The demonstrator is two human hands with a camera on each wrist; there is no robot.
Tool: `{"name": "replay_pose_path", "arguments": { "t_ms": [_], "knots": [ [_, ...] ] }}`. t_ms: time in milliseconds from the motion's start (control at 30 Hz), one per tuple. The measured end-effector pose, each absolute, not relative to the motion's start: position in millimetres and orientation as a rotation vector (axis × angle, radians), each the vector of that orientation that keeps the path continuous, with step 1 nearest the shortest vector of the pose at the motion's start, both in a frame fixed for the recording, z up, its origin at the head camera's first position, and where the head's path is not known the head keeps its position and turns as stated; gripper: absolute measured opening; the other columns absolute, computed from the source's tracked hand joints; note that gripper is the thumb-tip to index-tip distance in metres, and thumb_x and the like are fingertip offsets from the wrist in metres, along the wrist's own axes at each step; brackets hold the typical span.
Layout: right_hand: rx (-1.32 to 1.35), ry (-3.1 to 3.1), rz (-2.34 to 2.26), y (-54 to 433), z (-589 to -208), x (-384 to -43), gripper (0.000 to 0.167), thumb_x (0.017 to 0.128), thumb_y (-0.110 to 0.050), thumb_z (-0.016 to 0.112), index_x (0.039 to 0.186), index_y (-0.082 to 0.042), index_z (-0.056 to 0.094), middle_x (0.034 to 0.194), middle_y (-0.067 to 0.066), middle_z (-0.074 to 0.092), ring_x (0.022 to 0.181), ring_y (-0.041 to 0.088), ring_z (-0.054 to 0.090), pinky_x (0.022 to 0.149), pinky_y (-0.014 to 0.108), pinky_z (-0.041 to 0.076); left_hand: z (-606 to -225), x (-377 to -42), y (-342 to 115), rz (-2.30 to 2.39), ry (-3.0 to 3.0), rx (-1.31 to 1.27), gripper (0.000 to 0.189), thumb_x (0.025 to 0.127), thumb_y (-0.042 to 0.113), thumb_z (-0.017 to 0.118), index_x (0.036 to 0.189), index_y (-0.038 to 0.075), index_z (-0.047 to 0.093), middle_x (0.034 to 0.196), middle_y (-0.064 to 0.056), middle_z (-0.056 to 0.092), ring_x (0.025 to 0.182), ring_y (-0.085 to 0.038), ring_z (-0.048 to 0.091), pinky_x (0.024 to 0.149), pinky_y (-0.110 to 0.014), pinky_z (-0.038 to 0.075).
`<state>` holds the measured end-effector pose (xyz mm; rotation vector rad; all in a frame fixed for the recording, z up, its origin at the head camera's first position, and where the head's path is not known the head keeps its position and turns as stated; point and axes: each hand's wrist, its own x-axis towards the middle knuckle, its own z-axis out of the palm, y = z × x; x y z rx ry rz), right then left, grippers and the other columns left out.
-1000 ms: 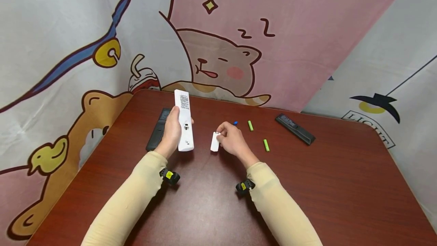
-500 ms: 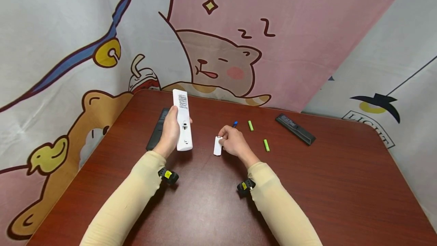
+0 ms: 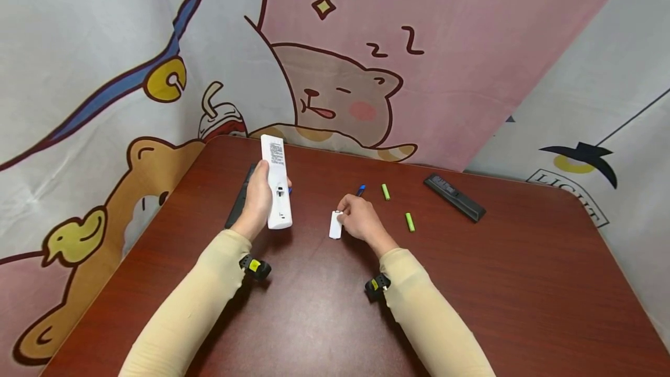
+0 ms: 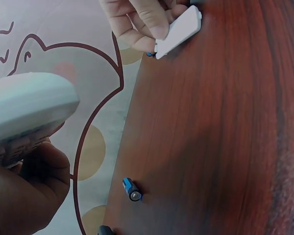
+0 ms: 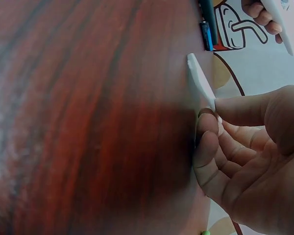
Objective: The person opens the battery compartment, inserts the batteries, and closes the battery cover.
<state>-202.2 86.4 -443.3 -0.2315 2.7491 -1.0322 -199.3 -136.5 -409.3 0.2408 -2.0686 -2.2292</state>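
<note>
Evidently, head view: left hand [image 3: 256, 195] grips remote [image 3: 275, 182], bay [image 3: 281, 201] apparently uncovered. Right hand [image 3: 360, 219] pinches cover [image 3: 335, 225], remote at its 10 o'clock; 2 green cells [image 3: 410, 222] lie at 1 and 3 o'clock from that hand. Left wrist view: 1 blue cell [image 4: 131, 189] at the cover's 6 o'clock. Right wrist view: fingers [image 5: 208, 154] curled, cover held apart from the remote. Step judged: cover handling; next move probably calls for a steady remote and controlled cover placement.

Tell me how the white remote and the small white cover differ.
The white remote is long; the cover is much shorter.
The left hand grips the white remote; the right hand pinches the cover.
The white remote bears printed text; the cover looks plain in the head view.
Both are white.
</note>
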Motion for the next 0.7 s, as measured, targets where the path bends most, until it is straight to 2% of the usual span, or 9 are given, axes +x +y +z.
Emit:
{"name": "replay_pose_path", "arguments": {
  "t_ms": [133, 433, 700],
  "knots": [
    [-0.217, 2.753, -0.99, 85.3, -443.8, -202.2, 0.005, 0.095, -0.007, 0.07, 0.1, -0.006, 0.069, 0.093, 0.009, 0.07, 0.084, 0.023, 0.064, 0.072, 0.033, 0.052, -411.2, -200.6, -139.2, -2.235, -2.059, 0.25, 0.05, 0.113, 0.034, 0.017, 0.142, 0.001, 0.042, 0.08, -0.006, 0.06, 0.065, -0.01, 0.058, 0.057, -0.024, 0.047],
    [-0.216, 2.794, -0.944, 85.1, -446.1, -203.3, 0.005, 0.094, -0.007, 0.073, 0.097, -0.005, 0.07, 0.089, 0.007, 0.068, 0.082, 0.021, 0.062, 0.071, 0.032, 0.051, -413.6, -201.6, -141.9, -2.231, -2.053, 0.26, 0.052, 0.114, 0.035, 0.017, 0.142, -0.001, 0.042, 0.08, -0.008, 0.062, 0.066, -0.01, 0.06, 0.057, -0.024, 0.048],
    [-0.223, 2.81, -0.924, 86.5, -447.0, -204.4, 0.004, 0.093, -0.006, 0.073, 0.096, -0.006, 0.07, 0.088, 0.007, 0.068, 0.083, 0.022, 0.063, 0.074, 0.034, 0.051, -414.5, -201.4, -143.4, -2.22, -2.067, 0.238, 0.049, 0.114, 0.034, 0.016, 0.139, 0.0, 0.042, 0.08, -0.004, 0.059, 0.066, -0.009, 0.058, 0.056, -0.025, 0.048]
  ]
}}
